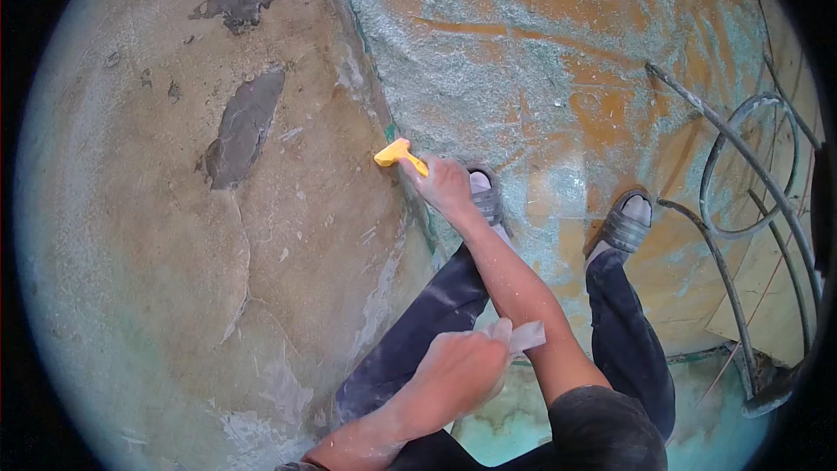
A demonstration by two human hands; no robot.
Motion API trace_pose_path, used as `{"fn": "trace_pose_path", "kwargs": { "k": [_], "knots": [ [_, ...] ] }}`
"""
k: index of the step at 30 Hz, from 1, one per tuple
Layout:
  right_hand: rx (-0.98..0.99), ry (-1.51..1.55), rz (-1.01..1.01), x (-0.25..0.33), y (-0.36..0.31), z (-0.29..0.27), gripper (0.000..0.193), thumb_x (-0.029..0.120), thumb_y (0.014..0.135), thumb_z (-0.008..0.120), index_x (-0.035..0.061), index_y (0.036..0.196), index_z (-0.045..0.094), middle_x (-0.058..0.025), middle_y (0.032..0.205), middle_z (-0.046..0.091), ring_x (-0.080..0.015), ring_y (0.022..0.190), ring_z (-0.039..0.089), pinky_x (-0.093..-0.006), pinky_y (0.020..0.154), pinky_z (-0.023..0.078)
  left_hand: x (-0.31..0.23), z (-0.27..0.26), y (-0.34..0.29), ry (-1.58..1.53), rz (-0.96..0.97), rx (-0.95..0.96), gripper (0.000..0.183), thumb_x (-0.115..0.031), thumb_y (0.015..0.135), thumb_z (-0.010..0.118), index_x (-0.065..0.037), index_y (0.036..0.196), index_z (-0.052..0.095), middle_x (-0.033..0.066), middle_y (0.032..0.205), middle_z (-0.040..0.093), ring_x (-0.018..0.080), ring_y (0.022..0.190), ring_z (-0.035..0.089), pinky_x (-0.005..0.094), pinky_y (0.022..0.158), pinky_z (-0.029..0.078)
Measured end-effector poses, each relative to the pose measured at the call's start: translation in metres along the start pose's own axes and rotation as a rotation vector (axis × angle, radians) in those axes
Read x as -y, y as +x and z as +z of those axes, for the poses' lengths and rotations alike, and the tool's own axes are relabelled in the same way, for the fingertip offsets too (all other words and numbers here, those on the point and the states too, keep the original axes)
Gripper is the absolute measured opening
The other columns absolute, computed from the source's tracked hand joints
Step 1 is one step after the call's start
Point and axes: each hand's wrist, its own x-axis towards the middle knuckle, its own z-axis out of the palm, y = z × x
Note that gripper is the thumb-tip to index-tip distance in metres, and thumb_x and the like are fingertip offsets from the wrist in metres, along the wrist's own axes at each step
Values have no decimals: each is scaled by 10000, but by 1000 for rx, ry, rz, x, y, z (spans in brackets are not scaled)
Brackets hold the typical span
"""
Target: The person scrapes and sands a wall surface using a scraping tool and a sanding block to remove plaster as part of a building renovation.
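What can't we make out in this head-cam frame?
Yellow scraper, head view: grip end hidden in the right hand.
Whitish strip, head view: part hidden by the left hand; too little shows to tell its material.
Left sandal, head view: partly covered by the right hand.
Grey hoses, head view: some runs cut off by the dark fisheye rim at right.

The scraper (pixel 403 155) sits in the right hand (pixel 447 187), between patches (pixel 246 129) at left and sandals (pixel 622 228), then hoses (pixel 725 126), at right
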Motion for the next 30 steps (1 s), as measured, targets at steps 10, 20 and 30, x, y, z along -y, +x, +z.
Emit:
{"fn": "trace_pose_path", "kwargs": {
  "k": [10, 20, 30],
  "knots": [
    [32, 128, 6, 11, -37, 12, 492, 555, 851, 572, 72, 833, 658, -201, 661, 620, -393, 662, 630, -480, 578, 475, -7, -48, 8, -15, 31, -225, 187, -130, 834, 582, -4, 927, 480, 148, 760, 572, 328, 679, 615, 414, 574, 475],
    [96, 67, 77, 7, -1, 0, 540, 578, 865, 530, 52, 846, 647, -222, 718, 635, -404, 700, 631, -497, 611, 482, -24, -73, 11, -44, 83, -385, 241, -146, 806, 611, -13, 946, 467, 157, 766, 574, 346, 696, 611, 420, 578, 472],
    [98, 94, -41, 11, -15, 4, 590, 590, 872, 505, 29, 776, 661, -218, 719, 643, -410, 699, 631, -492, 614, 481, -25, -84, 20, 133, 46, -431, 256, -134, 791, 618, -18, 964, 469, 164, 784, 591, 350, 677, 611, 429, 564, 466]
  ]
}}
